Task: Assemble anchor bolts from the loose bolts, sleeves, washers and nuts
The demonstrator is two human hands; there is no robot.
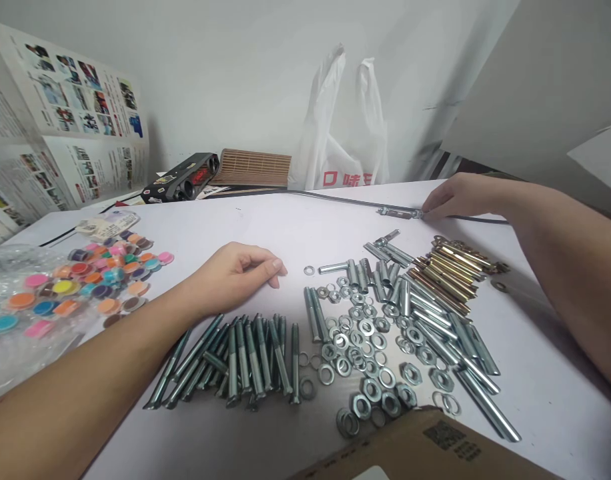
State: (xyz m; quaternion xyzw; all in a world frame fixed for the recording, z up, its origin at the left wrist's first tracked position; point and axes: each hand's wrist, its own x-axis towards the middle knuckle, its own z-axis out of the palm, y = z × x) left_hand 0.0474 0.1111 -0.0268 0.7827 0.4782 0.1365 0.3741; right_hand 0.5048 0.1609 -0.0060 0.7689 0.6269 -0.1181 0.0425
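Metal bolts (233, 367) (glossy, smooth).

a slim, silvery metal piece (399, 213) lies almost level at the back of the tabletop (265, 227), its right end at the fingertips of the right hand (453, 195); it looks made of several parts, though fine details are too small to tell. nearer, long dark-silver bolts (255, 357) lie side by side in a loose heap, many with flared ends toward the front. right of them, shiny nuts and washers (366, 327) spread flat, some overlapping, with short silver tubes (353, 273) bunched behind.
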